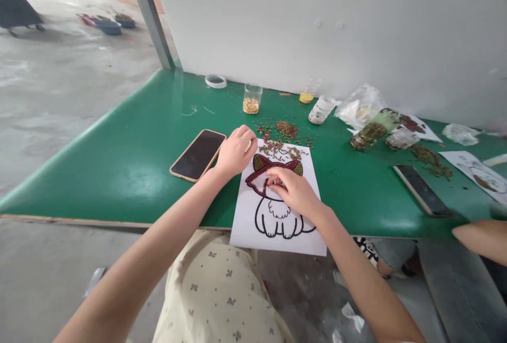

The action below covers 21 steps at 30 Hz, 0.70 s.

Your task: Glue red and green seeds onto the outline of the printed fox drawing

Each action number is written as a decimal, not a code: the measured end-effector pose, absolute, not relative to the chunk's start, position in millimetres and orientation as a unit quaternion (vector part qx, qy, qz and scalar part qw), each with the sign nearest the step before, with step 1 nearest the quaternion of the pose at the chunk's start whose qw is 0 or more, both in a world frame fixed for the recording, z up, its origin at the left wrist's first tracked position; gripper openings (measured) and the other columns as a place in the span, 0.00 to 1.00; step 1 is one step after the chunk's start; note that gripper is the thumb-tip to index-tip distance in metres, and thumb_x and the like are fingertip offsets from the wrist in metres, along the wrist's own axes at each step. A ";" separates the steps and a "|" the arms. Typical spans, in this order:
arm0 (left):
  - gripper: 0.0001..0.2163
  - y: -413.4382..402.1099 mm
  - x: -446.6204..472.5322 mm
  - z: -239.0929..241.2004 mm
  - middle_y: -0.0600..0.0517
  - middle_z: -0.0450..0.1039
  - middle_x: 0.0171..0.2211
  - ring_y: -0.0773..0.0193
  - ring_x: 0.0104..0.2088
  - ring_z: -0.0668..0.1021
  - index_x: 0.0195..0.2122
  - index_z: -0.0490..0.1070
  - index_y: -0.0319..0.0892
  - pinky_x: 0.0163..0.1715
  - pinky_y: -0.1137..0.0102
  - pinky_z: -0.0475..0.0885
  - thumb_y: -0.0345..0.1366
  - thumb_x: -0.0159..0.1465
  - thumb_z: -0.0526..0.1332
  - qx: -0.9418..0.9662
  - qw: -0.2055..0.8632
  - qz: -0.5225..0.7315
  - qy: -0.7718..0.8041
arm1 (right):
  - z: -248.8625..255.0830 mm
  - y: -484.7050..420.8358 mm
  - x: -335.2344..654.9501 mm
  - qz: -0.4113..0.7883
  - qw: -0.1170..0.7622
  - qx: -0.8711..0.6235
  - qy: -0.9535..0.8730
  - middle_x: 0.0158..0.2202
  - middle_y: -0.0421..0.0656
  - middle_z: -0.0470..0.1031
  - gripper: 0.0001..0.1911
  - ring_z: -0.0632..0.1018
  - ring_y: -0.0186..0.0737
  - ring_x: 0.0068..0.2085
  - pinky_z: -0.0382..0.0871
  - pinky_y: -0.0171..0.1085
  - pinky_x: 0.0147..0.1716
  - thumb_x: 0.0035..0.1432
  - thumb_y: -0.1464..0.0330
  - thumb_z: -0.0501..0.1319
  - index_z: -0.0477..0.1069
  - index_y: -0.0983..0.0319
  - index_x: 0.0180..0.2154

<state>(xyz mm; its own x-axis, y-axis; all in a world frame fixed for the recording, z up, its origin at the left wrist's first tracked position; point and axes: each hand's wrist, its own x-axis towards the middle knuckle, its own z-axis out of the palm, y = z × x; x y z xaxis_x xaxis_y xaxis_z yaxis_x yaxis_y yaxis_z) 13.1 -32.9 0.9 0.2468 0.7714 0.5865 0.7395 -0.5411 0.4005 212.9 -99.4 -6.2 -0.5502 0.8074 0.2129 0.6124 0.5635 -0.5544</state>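
A white sheet with a cat drawing [283, 221] overhangs the table's front edge. Red beans fill part of the cat's head, and green ones fill the ears. My left hand [237, 150] is curled closed at the sheet's upper left corner, beside a phone [198, 155]. A bit of yellow shows at its fingers, too small to name. Over the cat's face, my right hand [291, 187] has its fingertips pinched together; whatever they hold is hidden. Loose red and green beans [285, 130] lie at the sheet's top and on the table just beyond it.
A jar of corn kernels [251, 100] and a lid [216, 81] stand at the back of the green table [119, 137]. Rightward lie a clear jar [322, 110], a tipped jar [372, 132], another phone [420, 190] and another drawing [481, 174]. Another person's arm [483, 240] rests at right.
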 end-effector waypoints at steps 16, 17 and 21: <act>0.10 -33.8 12.9 3.2 0.47 0.69 0.35 0.62 0.37 0.71 0.31 0.65 0.42 0.35 0.68 0.66 0.34 0.66 0.48 0.792 0.023 0.380 0.477 | 23.1 -66.5 239.4 0.101 0.291 -0.521 -0.796 0.38 0.40 0.77 0.14 0.76 0.40 0.40 0.67 0.36 0.35 0.58 0.73 0.56 0.67 0.56 0.46; 0.10 -33.4 12.7 3.2 0.47 0.70 0.35 0.61 0.37 0.71 0.31 0.65 0.42 0.36 0.67 0.67 0.34 0.66 0.48 0.792 0.022 0.379 0.477 | 26.4 -55.9 243.0 0.085 0.295 -0.536 -0.787 0.38 0.40 0.77 0.13 0.76 0.40 0.39 0.66 0.36 0.34 0.58 0.74 0.56 0.67 0.56 0.45; 0.09 -30.1 11.4 0.4 0.48 0.70 0.35 0.61 0.38 0.72 0.30 0.69 0.42 0.37 0.67 0.68 0.34 0.64 0.51 0.787 0.016 0.374 0.490 | 27.0 -7.6 258.2 0.042 0.245 -0.592 -0.767 0.36 0.40 0.77 0.14 0.75 0.42 0.38 0.64 0.37 0.33 0.56 0.77 0.55 0.70 0.57 0.42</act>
<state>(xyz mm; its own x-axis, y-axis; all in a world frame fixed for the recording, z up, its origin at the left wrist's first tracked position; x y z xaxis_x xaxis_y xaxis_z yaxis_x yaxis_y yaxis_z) 11.4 -30.1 0.4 0.2397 0.7838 0.5729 0.7601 -0.5186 0.3914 258.2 -7.6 27.0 -0.1788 0.9280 0.3270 0.8870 0.2958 -0.3545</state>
